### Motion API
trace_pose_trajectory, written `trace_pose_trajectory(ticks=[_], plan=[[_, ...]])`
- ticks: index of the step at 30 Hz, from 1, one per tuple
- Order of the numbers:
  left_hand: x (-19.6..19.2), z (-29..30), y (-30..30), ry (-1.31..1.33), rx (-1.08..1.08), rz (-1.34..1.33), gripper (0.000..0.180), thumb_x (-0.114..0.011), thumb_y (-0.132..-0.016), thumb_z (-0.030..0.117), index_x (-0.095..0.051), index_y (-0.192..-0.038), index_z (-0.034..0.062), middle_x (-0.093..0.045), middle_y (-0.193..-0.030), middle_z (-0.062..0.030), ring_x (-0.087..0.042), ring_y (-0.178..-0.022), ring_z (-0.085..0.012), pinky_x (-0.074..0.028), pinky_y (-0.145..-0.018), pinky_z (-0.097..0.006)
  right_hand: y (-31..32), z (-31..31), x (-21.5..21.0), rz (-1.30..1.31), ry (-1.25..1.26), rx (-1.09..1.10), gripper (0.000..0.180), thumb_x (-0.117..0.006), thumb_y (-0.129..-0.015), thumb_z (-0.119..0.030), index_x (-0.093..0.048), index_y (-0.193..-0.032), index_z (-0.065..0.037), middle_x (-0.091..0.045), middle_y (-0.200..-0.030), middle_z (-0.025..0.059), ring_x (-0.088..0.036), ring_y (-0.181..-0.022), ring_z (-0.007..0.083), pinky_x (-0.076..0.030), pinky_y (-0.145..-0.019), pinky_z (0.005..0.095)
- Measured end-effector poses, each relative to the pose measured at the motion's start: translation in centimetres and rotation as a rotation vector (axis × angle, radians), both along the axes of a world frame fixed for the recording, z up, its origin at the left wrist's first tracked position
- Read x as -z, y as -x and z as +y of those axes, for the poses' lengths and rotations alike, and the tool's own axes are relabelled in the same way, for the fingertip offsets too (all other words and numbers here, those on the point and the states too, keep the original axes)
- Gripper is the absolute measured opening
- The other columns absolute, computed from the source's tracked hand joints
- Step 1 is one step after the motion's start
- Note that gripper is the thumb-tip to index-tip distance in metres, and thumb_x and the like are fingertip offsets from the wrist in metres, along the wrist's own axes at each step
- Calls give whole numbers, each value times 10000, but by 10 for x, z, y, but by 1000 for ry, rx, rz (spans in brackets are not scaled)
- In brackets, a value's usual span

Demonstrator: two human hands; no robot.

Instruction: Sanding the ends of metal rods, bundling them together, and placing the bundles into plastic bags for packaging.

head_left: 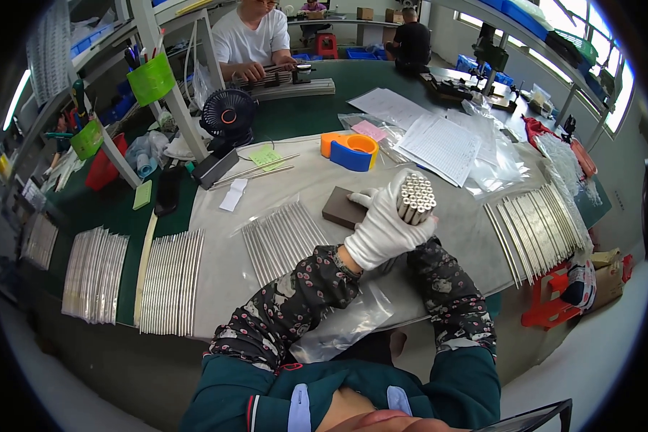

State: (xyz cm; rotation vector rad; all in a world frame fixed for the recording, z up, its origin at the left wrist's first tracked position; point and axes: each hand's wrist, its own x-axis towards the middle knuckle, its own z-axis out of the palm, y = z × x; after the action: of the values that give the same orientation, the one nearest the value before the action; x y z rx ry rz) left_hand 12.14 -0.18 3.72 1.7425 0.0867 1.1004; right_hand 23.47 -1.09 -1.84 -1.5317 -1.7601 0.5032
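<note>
Green bench (pixel 317 111) spans the view, grey mat (pixel 471 241) over its near middle; bench edges bend off at the fisheye rim. Right row of silver rods (pixel 536 234) on the mat's right, long axes slanting from upper left to lower right, far ends partly lost against clear wrap. Left row of rods (pixel 171 284) near the front edge, running roughly away from the person; bagged rods (pixel 96 277) farther left, same lie, blurred by plastic. Middle rods (pixel 284 241) left of the hands, slanting, lower ends covered by the left sleeve (pixel 295 299). Crumpled clear bag (pixel 345 324) at the front edge, contents hard to make out. Paper sheets (pixel 439 147) beyond the hands, writing too small. Tube bundle (pixel 416 199) held up over the mat, right of centre: round open ends face up at the camera, long axis steep and heavily foreshortened, sides dropping behind the glove, lower end hidden, so length can't be judged. White-gloved left hand (pixel 383 227) wrapped firmly round the bundle. Right hand can't be made out behind glove and tubes, grip can't tell; only its flowered sleeve (pixel 453 302) is plain. Orange-and-blue tape dispenser (pixel 350 151) beyond; brown block (pixel 343 207) just left of the glove, right end covered.
</note>
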Motion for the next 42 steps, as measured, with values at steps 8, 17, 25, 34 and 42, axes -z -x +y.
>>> trace_pose_trajectory(ticks=[8,17,25,34,42], plan=[[-4,4,-11,153,109,-3,313,-661,-698,-4,-491,-954,53,-529,-788,13,-510,-710,-48,-453,-655,-212,-49,-71,30,-447,68,685,573,-711,-648,-340,-553,-1138,-91,-519,-1151,149,-467,-1098,326,-398,-925,422],[-12,8,-28,97,70,74,375,-621,-690,30,-468,-1031,11,-549,-865,-48,-522,-813,-105,-452,-734,-260,-22,-103,-119,111,-642,373,417,-684,-768,-283,-603,-1108,-55,-569,-992,139,-533,-973,260,-416,-872,330],[-7,6,-39,99,39,-54,372,-615,-687,16,-471,-1029,23,-561,-859,-31,-545,-760,-99,-469,-690,-266,-27,-96,-154,-344,-724,573,323,-709,-692,-256,-682,-948,-61,-600,-903,170,-562,-890,296,-455,-781,371],[-8,2,-43,58,15,-218,383,-602,-667,-14,-466,-1022,32,-538,-835,-22,-531,-761,-88,-460,-686,-250,6,-89,-157,-421,-705,277,355,-702,-691,-258,-670,-987,-64,-583,-906,178,-534,-904,325,-422,-817,384],[-5,4,-39,87,-28,-105,431,-631,-682,27,-460,-1078,44,-524,-898,-20,-528,-815,-105,-451,-733,-249,10,-89,-151,-548,-599,204,358,-703,-698,-268,-657,-1003,-86,-561,-963,193,-529,-960,330,-421,-856,369]])
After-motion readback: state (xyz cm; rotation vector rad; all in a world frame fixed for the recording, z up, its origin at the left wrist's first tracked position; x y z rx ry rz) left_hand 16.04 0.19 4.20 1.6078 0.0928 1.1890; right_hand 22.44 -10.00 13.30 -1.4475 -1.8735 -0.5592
